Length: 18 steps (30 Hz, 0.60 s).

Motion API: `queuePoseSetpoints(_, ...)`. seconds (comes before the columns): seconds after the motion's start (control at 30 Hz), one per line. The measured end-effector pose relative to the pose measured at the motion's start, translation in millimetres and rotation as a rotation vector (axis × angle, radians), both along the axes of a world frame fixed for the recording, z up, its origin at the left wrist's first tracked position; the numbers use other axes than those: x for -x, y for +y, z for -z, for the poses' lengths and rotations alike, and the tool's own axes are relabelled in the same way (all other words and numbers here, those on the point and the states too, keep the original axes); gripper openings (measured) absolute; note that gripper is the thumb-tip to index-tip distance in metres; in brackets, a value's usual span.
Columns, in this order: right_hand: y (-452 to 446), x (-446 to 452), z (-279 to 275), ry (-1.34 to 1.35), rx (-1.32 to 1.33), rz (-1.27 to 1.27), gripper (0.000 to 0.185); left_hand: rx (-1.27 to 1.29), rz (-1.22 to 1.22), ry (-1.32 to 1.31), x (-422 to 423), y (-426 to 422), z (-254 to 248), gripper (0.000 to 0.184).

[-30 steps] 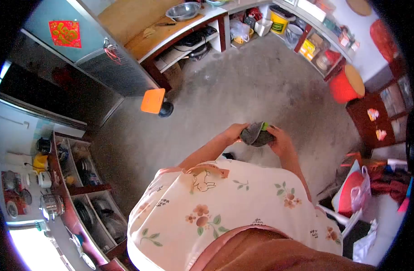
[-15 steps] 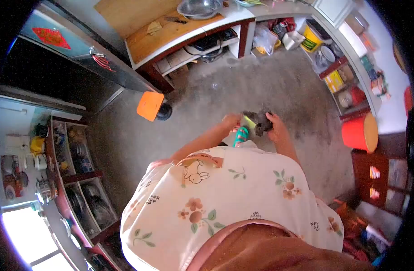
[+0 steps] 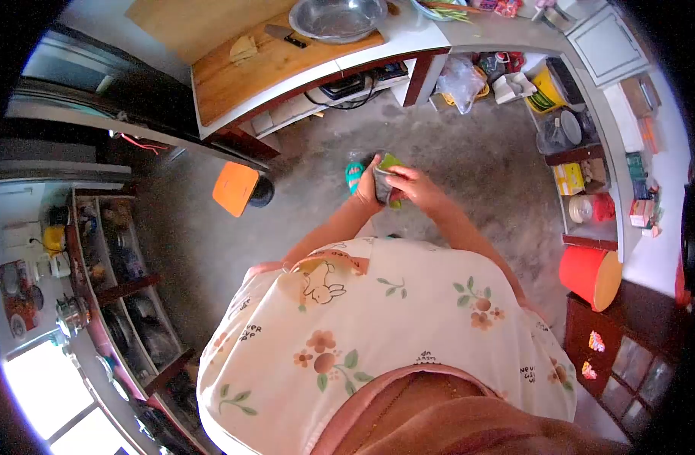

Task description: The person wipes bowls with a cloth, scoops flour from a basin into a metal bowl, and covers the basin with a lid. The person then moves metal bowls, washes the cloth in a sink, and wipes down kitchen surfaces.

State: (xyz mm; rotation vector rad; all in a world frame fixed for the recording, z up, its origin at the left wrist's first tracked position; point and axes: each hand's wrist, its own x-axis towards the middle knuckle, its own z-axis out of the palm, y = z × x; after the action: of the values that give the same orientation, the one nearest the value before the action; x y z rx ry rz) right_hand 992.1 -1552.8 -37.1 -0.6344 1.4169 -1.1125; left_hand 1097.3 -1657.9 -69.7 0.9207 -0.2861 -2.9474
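Observation:
In front of my body, above the floor, my two hands meet on a small green and grey item (image 3: 390,162); its kind I cannot make out. My left hand (image 3: 369,186) grips its left side, with the fingers along the edge. My right hand (image 3: 417,188) closes over its right side, the fingertips on the green face. More green shows below the right fingers, and the rest is hidden by both hands. Just left of my left hand, a foot in a teal sandal (image 3: 354,176) shows on the floor.
A wooden board (image 3: 234,80) on the counter carries a knife (image 3: 285,35) and a metal basin (image 3: 338,19). An orange stool (image 3: 236,188) stands to the left and a red bucket (image 3: 588,274) to the right. Shelves (image 3: 124,290) line the left side.
My hands have come together and shifted left and upward. The dark, loose shape in my right hand is no longer visible; more green shows between the hands. The view has turned and the foot has stepped forward.

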Motion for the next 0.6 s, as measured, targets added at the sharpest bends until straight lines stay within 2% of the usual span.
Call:
queuePoseSetpoints(0.07, -34.4, 25.1, 2.6, -0.021, -0.026, 0.012, 0.037, -0.003, 0.016, 0.091, 20.6, -37.0, 22.1, 0.047)
queuePoseSetpoints(0.2, -121.1, 102.8, -13.0, -0.014, -0.058, 0.082, 0.033, -0.039, -0.105, 0.040, 49.6, -119.8, 53.9, 0.044)
queuePoseSetpoints(0.27, -174.0, 145.0, -15.7, 0.086, -0.014, 0.151, 0.030, -0.051, -0.113, 0.042, 52.5, -159.2, 44.6, 0.041)
queuePoseSetpoints(0.33, -238.9, 185.3, -9.1, 0.040, -0.046, 0.196, 0.029, -0.049, -0.161, 0.038, 52.6, -196.0, 34.3, 0.038)
queuePoseSetpoints(0.4, -296.1, 217.1, 8.2, -0.022, -0.029, 0.275, 0.028, -0.030, -0.249, -0.032, 44.4, -219.0, 37.5, 0.038)
queuePoseSetpoints(0.47, -358.0, 246.2, 29.4, 0.030, -0.074, 0.353, 0.030, -0.038, -0.270, -0.035, 39.2, -243.6, 47.1, 0.038)
queuePoseSetpoints(0.53, -404.2, 272.7, 59.7, -0.079, -0.093, 0.457, 0.033, -0.093, -0.415, -0.119, 29.6, -254.0, 45.1, 0.033)
queuePoseSetpoints(0.6, -438.8, 301.2, 97.9, -0.163, -0.149, 0.523, 0.039, -0.050, -0.443, -0.075, 13.9, -259.6, 41.3, 0.036)
